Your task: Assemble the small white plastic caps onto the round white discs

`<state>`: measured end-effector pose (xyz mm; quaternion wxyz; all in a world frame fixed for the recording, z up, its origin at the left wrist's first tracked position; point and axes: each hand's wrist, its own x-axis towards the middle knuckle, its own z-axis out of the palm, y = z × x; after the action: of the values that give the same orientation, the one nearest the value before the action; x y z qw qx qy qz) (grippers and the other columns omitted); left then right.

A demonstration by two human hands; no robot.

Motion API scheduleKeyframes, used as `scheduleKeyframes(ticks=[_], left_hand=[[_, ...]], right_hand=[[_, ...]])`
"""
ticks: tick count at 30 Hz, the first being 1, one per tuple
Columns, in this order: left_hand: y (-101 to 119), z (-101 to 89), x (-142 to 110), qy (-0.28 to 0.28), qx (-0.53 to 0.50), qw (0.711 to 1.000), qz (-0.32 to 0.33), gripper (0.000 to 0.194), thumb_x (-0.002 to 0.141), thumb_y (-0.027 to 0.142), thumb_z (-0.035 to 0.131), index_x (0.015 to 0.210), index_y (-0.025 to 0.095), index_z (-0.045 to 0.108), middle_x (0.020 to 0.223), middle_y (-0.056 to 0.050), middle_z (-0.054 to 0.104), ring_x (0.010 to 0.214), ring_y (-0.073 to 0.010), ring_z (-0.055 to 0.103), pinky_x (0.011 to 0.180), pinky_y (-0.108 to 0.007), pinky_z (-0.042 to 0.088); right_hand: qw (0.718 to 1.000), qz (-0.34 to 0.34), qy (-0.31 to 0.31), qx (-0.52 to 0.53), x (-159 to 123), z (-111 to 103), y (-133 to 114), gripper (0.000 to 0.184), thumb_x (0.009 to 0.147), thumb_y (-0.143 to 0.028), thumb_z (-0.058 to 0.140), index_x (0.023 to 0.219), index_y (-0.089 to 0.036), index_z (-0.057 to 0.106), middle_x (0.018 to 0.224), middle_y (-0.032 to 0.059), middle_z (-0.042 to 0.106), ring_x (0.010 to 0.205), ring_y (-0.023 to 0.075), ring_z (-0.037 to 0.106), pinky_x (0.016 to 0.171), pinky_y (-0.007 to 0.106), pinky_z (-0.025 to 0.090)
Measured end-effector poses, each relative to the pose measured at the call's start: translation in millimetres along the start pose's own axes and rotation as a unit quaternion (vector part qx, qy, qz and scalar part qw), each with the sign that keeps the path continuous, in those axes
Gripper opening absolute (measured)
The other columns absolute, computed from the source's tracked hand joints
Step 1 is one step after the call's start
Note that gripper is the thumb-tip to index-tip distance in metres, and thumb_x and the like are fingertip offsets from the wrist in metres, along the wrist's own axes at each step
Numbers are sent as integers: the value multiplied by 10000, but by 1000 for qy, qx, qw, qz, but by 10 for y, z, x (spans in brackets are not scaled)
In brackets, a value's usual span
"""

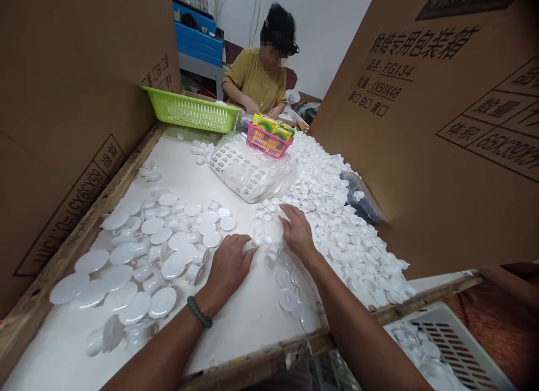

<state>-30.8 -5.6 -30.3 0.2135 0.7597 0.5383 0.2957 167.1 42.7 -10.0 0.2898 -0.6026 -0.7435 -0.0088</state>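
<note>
My left hand (229, 266), with a dark green beaded bracelet at the wrist, rests low over the white tabletop (236, 335). Its thumb stands apart from the bent fingers, and a bit of white plastic shows by the fingertips; whether they touch it I cannot tell. Across from it, my right hand (297, 232) is curved, thumb and forefinger apart. Small white plastic pieces (263, 232) lie between the hands. Beside my left hand are larger white round-topped pieces with stems (173, 265). Clear flat discs (295, 293) lie under my right forearm.
A large heap of small white pieces (337, 217) covers the right side. Cardboard walls (442, 172) flank the table. Farther back are a printed plastic bag (248, 172), a pink basket (269, 142) of yellow packets, a green basket (189, 110) and a seated person (256, 77).
</note>
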Motion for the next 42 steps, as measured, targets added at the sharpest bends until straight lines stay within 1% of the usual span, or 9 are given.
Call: scheduleKeyframes(ticks=[5, 9, 15, 20, 26, 31, 35, 39, 42], left_hand=[[-3, -41, 8, 11, 13, 1000, -25, 227, 849, 279, 472, 1013, 151, 563, 944, -73, 604, 899, -222, 520, 789, -348, 420], [7, -80, 15, 1, 16, 999, -31, 195, 841, 251, 483, 989, 159, 569, 928, -68, 605, 881, -216, 520, 772, -336, 421], [12, -72, 14, -1, 25, 1000, -13, 188, 833, 235, 484, 982, 165, 575, 955, -69, 604, 933, -225, 513, 811, -344, 415], [-8, -38, 4, 2, 22, 1000, 3, 154, 817, 230, 495, 930, 171, 581, 927, -63, 607, 910, -221, 524, 791, -340, 423], [-10, -28, 5, 0, 12, 999, 38, 132, 825, 208, 465, 861, 178, 588, 889, -53, 610, 888, -210, 530, 783, -336, 424], [-37, -33, 10, -1, 1, 998, 57, 190, 828, 152, 414, 883, 187, 592, 896, -46, 619, 876, -197, 536, 778, -329, 427], [-55, -21, 25, -1, -3, 998, 63, 204, 824, 131, 397, 877, 193, 584, 893, -41, 621, 877, -192, 540, 780, -328, 425], [-12, -68, 14, -4, -11, 999, 30, 154, 809, 131, 419, 868, 190, 550, 841, -33, 607, 810, -187, 539, 717, -319, 421], [42, -138, -49, 6, -19, 1000, -4, 138, 780, 190, 506, 918, 194, 501, 855, -25, 582, 799, -185, 534, 690, -309, 418]], right_hand=[[986, -74, -142, -44, 234, 101, -17, 422, 844, -130, 448, 1253, -218, 498, 1341, 82, 452, 1228, 231, 383, 973, 423, 370], [982, -67, -172, -51, 234, 120, 15, 314, 853, -158, 468, 1138, -204, 592, 1253, 80, 540, 1138, 217, 476, 928, 379, 402], [994, -36, -100, -23, -163, -241, -147, 186, 847, -164, 502, 950, -201, 653, 1035, 57, 642, 985, 203, 536, 853, 359, 405], [978, -63, -198, -7, -631, -592, -349, 71, 808, -186, 589, 828, -206, 654, 860, 30, 665, 852, 182, 543, 780, 334, 392], [973, -87, -214, -6, -960, -477, -504, 134, 821, -195, 580, 928, -211, 660, 994, 48, 662, 931, 206, 514, 806, 362, 365], [976, -114, -185, 23, -703, -341, -652, 193, 864, -185, 502, 996, -220, 638, 960, 42, 665, 889, 191, 528, 773, 342, 383], [981, -127, -149, -7, -354, -248, -634, 278, 828, -109, 522, 1073, -215, 598, 1085, 61, 624, 987, 204, 500, 775, 340, 381], [967, -160, -200, -23, -195, -63, -529, 136, 825, -120, 534, 834, -187, 652, 936, 56, 650, 880, 183, 521, 727, 304, 383], [974, -132, -180, -44, -200, -7, -453, 137, 832, -178, 551, 727, -175, 638, 883, 64, 633, 823, 179, 508, 711, 297, 385]])
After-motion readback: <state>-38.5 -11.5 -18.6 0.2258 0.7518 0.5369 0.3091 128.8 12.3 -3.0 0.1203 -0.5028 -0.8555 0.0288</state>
